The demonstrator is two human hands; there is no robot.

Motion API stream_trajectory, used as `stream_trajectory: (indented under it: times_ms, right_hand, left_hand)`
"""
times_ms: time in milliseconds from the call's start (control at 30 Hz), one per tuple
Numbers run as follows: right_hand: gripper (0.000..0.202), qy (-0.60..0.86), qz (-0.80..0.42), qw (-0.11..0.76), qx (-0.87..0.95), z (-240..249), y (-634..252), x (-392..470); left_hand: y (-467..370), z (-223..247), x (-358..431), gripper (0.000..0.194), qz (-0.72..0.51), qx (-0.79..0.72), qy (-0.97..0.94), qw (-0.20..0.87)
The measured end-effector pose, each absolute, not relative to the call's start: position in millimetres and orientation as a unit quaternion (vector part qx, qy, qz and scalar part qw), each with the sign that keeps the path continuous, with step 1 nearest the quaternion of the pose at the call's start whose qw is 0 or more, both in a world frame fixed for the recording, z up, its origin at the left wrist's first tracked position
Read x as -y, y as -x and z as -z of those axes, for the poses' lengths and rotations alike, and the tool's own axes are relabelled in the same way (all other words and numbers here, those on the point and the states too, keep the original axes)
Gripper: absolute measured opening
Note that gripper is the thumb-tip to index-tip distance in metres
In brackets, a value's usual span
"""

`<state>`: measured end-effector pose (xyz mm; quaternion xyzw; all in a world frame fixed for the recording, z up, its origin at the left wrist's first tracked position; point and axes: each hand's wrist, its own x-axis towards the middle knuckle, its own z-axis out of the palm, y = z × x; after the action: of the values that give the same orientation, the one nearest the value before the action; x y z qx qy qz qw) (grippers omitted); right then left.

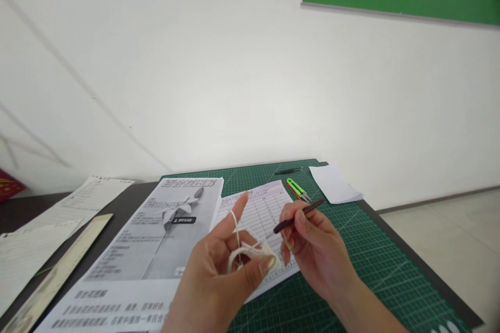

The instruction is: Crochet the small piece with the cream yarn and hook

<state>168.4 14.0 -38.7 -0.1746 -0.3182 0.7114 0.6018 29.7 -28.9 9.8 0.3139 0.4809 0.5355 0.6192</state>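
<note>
My left hand (230, 265) pinches a small white crochet piece (276, 259) between thumb and fingers. White yarn (235, 219) loops round its raised index finger. In my right hand (318, 244) is a dark-handled crochet hook (299, 216), gripped like a pen. The hook's thin metal shaft points left and down to the crochet piece; its tip is too small to make out. Beneath both hands lies a printed form with ruled lines (269, 197), partly covered by them.
A printed sheet with a flower picture (144, 239) lies left, beside a ruler (62, 276) and handwritten papers (89, 203). Green thread snips (297, 188), dark tweezers (288, 171) and white paper (335, 183) lie toward the back right. A green cutting mat (375, 250) covers the table.
</note>
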Motion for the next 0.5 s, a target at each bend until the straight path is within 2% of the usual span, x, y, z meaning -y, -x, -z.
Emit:
stream_trajectory:
  times_ms: [500]
  right_hand:
    - [0.019, 0.188, -0.661, 0.588, 0.426, 29, -190, -21]
  left_hand:
    - [-34, -14, 31, 0.075, -0.519, -0.475, -0.307, 0.640]
